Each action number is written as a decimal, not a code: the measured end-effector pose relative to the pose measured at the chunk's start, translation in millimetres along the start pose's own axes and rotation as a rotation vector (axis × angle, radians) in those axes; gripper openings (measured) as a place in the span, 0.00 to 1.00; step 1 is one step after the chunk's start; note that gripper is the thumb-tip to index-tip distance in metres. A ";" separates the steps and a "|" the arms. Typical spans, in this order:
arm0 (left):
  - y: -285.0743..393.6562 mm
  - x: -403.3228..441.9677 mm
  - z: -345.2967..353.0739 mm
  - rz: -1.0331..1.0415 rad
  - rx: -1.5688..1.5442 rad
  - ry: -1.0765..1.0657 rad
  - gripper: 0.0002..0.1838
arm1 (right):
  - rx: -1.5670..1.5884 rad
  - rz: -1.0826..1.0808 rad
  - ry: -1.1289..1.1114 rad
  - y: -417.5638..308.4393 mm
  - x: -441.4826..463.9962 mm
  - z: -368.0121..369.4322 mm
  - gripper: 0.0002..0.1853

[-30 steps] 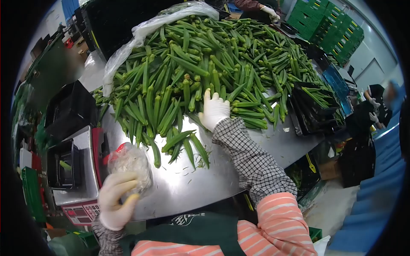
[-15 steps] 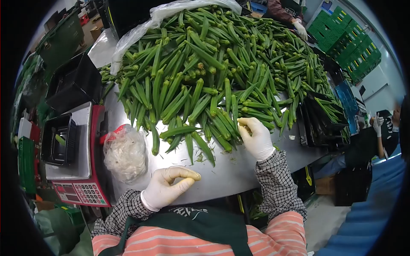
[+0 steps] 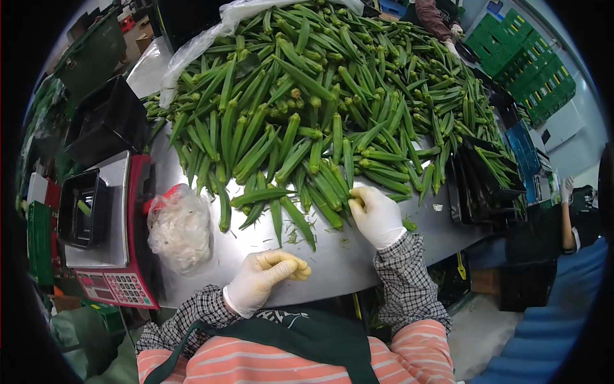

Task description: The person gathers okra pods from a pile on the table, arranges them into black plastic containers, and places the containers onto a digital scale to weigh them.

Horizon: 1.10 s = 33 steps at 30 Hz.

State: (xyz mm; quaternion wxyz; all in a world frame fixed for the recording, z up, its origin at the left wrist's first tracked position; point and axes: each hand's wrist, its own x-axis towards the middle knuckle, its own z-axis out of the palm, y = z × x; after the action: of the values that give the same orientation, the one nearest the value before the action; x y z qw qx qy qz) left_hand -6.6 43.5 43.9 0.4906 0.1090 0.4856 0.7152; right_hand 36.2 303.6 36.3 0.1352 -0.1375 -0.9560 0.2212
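A big heap of green okra (image 3: 294,137) covers the metal table (image 3: 320,272). My right hand (image 3: 376,217), in a white glove, is at the heap's near edge, thumb and forefinger pinched on the lower end of an okra pod (image 3: 348,163). The stem end of another okra (image 3: 409,225) shows beside that wrist; the rest of it is hidden. My left hand (image 3: 265,278), also gloved, hovers over the table's near edge. Its fingers are curled against the thumb, and nothing shows between them. Several loose pods (image 3: 297,223) lie between the hands and the heap.
At left a red scale (image 3: 115,288) bears a black tray (image 3: 83,217) with an okra in it. Beside it are a crumpled plastic bag (image 3: 180,227) and black crates (image 3: 105,121). Stacked black trays (image 3: 476,173) stand right. Co-workers' hands (image 3: 452,48) show at far right and back.
My left hand has moved a little right, its fingers closing tighter against the thumb. The right hand has shifted slightly left and down, baring an okra's end beside the wrist. The view has shifted slightly.
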 end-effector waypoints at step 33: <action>-22.5 43.0 9.7 -0.201 -0.623 0.043 0.21 | 0.726 -0.319 -0.285 -50.1 -75.8 2.5 0.08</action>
State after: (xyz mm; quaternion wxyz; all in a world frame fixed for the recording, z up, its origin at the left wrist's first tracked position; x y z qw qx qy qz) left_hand -8.3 84.9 17.0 0.5583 -0.1099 0.2617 0.7796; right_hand 95.4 234.9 42.2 0.0740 0.1008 -0.8343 0.5369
